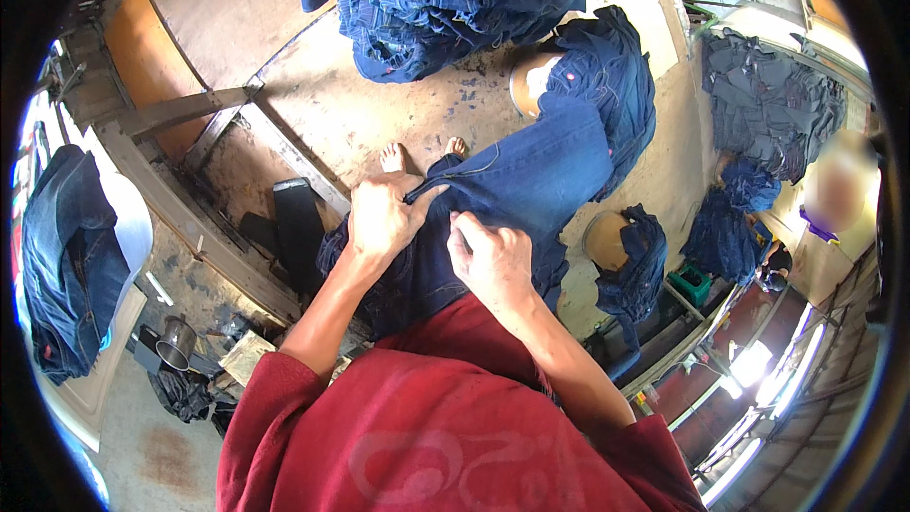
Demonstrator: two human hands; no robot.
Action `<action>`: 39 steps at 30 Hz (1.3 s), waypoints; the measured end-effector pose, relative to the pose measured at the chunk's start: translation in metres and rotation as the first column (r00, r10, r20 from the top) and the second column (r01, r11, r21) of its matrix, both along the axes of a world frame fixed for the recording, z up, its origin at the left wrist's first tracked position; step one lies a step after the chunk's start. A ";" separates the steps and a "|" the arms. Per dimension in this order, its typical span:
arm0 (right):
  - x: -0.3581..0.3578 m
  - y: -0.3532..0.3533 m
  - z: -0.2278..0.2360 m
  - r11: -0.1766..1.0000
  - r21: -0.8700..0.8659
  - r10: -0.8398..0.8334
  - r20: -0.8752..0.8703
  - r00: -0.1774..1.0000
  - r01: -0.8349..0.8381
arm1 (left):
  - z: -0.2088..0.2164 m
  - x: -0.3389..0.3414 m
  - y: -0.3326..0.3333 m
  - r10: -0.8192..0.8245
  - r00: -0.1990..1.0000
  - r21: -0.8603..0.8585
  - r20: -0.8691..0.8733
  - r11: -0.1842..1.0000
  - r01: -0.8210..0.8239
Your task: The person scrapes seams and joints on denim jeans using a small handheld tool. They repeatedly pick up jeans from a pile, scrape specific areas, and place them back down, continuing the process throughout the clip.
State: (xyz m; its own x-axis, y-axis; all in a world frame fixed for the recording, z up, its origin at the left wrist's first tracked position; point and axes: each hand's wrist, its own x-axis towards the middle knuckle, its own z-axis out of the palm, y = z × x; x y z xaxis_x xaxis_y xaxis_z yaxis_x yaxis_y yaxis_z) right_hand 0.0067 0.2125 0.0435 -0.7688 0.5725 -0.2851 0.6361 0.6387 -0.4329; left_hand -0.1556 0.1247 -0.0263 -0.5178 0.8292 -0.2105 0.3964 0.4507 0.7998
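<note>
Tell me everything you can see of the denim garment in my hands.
The denim garment is blue, faded paler along its middle, with visible seams and soft creases. It slopes from your hands toward the picture's upper right, meeting darker denim there. Your left hand pinches its edge; your right hand, fingers curled, lies against it, its grip unclear. Its full shape is hidden.

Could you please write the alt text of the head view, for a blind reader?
A person's left hand pinches a dark blue denim garment, while the curled right hand is over it. Beyond sits a large heap of blue denim clothes; the person's red fabric shirt fills the foreground.
</note>
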 end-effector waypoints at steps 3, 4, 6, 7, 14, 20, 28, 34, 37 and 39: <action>-0.002 0.001 0.001 0.999 -0.024 -0.035 -0.042 0.999 0.034 | -0.001 0.000 0.000 -0.005 0.999 -0.069 0.035 0.998 0.008; -0.003 0.001 0.000 0.999 -0.015 -0.052 -0.090 0.995 0.051 | -0.001 0.000 0.000 0.000 1.000 -0.047 0.028 0.999 0.001; -0.002 0.002 -0.001 0.999 0.003 -0.052 -0.104 0.993 0.053 | -0.001 0.001 0.000 0.013 1.000 -0.016 0.025 1.000 -0.013; -0.001 0.002 -0.001 0.999 0.015 -0.040 -0.072 0.997 0.041 | -0.001 0.001 0.000 0.017 1.000 -0.021 0.024 1.000 -0.017; 0.012 -0.008 0.003 0.993 -0.074 -0.105 -0.177 0.979 0.094 | -0.002 0.003 0.002 0.039 0.999 -0.027 -0.009 0.999 -0.039; 0.015 -0.014 0.006 1.000 0.003 0.004 -0.016 1.000 -0.004 | -0.001 0.004 0.004 0.033 0.998 -0.060 -0.049 0.998 -0.036; 0.016 -0.011 0.004 1.000 -0.012 -0.011 -0.046 0.999 0.010 | -0.001 0.004 0.005 0.060 0.997 -0.023 -0.042 0.998 -0.061; 0.017 -0.008 0.003 0.993 -0.087 -0.097 -0.136 0.986 0.085 | 0.001 0.004 0.006 0.064 0.997 -0.038 -0.029 0.997 -0.066; 0.017 -0.006 0.001 0.998 -0.041 -0.056 -0.114 0.992 0.051 | 0.001 0.005 0.006 0.069 0.998 -0.068 -0.013 0.995 -0.069; 0.018 -0.006 0.001 1.000 -0.014 -0.015 -0.070 0.997 0.014 | 0.001 0.005 0.006 0.062 0.998 -0.116 -0.015 0.991 -0.064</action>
